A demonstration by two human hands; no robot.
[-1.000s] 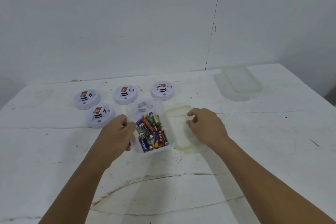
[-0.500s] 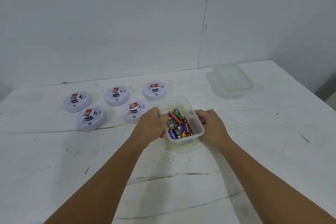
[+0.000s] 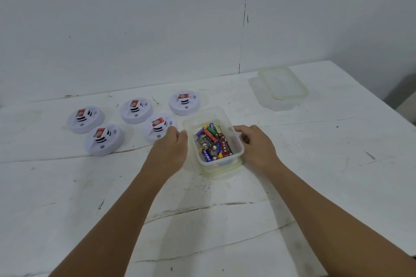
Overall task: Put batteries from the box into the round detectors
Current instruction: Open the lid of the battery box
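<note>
A clear plastic box (image 3: 236, 141) holding several mixed batteries (image 3: 212, 141) sits on its green-rimmed lid (image 3: 222, 170) at the table's middle. My left hand (image 3: 168, 150) lies against the box's left wall with relaxed fingers. My right hand (image 3: 256, 146) is at the box's right wall, its forefinger touching the rim and the other fingers loosely curled. Several round white detectors stand to the left, each with a red-labelled block on top. The nearest detector (image 3: 157, 128) is just beyond my left fingertips, and others (image 3: 104, 139) (image 3: 136, 110) (image 3: 184, 103) spread behind and further left.
Another clear container with a green-rimmed lid (image 3: 283, 84) stands at the back right near the wall. The white table (image 3: 225, 220) is scuffed and cracked in front of me, and its right edge runs close by at the far right.
The box was carried right from beside the detectors and set down on its lid. My hands have since loosened at its sides, and one detector that was behind the box now shows.
</note>
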